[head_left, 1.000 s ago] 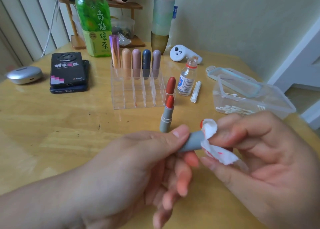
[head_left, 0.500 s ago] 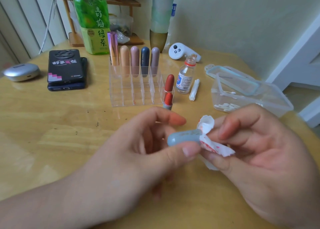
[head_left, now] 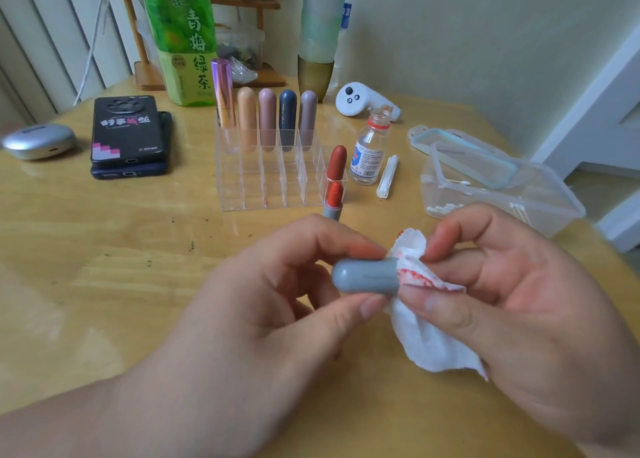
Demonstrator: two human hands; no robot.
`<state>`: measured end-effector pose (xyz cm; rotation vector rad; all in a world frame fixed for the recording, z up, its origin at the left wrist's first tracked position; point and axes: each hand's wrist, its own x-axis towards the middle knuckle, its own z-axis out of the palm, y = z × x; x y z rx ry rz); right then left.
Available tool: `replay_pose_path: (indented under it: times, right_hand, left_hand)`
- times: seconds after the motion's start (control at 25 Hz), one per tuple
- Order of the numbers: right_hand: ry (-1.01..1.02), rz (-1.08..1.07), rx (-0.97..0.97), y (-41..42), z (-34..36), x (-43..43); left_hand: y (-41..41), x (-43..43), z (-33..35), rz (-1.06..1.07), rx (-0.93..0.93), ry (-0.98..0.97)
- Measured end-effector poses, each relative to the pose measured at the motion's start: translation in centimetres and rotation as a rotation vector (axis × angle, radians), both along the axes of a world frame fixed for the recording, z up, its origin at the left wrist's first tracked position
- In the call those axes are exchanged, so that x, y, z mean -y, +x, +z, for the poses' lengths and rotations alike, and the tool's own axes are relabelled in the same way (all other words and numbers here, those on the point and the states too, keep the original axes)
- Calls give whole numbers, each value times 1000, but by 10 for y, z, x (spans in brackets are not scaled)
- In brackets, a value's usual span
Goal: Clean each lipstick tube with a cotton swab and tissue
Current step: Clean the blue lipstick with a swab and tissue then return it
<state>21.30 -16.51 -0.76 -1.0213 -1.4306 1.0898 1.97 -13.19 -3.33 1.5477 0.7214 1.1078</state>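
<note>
left fingers (head_left: pixel 367 307) pinch one grey cap (head_left: pixel 365 276), right fingers (head_left: pixel 434 306) one tissue (head_left: pixel 427 348); apparently six tubes (head_left: pixel 267 118) racked.

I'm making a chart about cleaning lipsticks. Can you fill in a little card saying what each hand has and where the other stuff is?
Left hand: pinches the grey lipstick cap, which lies sideways
Right hand: holds a red-stained tissue against the cap's right end
Open lipstick: stands upright just in front of the clear organizer
Organizer: five capped tubes in the back row, one reddish tube near the front right corner
Cotton swabs: inside the open plastic box, far right
</note>
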Motion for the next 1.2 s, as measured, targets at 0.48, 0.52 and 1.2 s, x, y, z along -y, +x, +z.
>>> replay_pose_path:
  times: [0.48,0.52,1.2]
  right_hand:
    - [20,-33,49,-2,-4,-2]
    - [-54,9,-27,-1,-2,-4]
    - [-49,-27,1,1,-6,-4]
  left_hand:
    - [-1,-8,-2,-148,-32,-176]
    - [-2,-6,-5,-65,-68,-52]
    - [-6,-3,0,1,-201,49]
